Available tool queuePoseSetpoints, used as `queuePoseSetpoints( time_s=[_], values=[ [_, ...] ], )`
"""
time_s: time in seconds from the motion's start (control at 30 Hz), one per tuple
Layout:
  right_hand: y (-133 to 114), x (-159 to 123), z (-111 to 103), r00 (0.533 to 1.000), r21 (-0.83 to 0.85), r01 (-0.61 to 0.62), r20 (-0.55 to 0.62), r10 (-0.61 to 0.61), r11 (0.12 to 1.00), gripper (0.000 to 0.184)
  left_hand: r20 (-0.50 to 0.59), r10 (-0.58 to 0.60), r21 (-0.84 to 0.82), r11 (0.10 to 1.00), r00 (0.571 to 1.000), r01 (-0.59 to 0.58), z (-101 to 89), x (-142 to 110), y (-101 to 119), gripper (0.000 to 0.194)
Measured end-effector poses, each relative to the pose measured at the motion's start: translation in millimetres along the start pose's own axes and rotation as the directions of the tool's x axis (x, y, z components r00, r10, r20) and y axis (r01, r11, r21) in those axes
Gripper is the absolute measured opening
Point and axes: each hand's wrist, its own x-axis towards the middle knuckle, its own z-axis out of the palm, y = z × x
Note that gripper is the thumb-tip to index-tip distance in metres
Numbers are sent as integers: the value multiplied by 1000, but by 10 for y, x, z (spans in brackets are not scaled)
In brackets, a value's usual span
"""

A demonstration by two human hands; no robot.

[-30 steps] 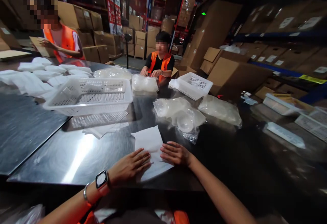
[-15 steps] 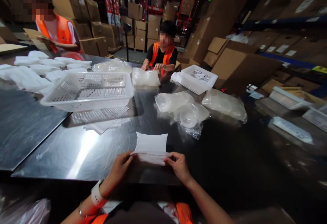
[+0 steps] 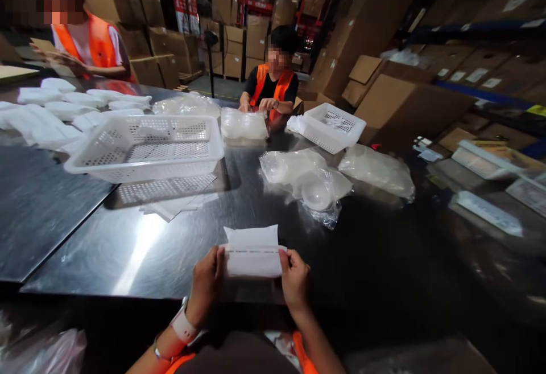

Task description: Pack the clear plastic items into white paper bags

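A small white pouch lies on the dark metal table in front of me, with a strip folded across its middle that bears a dashed line. My left hand pinches the left end of this strip between thumb and fingers. The right end is gripped the same way by my right hand, its thumb on top. What the pouch contains, if anything, is hidden. Beyond it to the left, flat white sheets lie partly under a white perforated basket.
Clear bags of round plastic containers lie ahead on the right, near another bag. White wrapped packs cover the far left. A second basket stands near a co-worker; another person is at the far left.
The strip has moved up onto the pouch, which now lies flat and shows its dashed line. Both hands have turned more upright at its ends.
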Motion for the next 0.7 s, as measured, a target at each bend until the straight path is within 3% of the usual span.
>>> queuePoseSetpoints(
  time_s=[0.17,0.43,0.57,0.7],
  values=[
    [21,19,29,998,-86,54,-28,-57,995,71,48,35,78,996,998,-39,-8,8,-51,36],
    [18,138,27,992,-154,62,122,-43,986,74,204,-39,92,996,978,20,-43,172,13,45],
    [46,231,31,970,-124,51,243,-20,991,67,326,-27,38,999,945,16,-58,256,72,51],
    [72,289,-18,897,-94,10,440,32,996,50,382,-37,99,995,923,-1,-62,255,61,49]
  ],
)
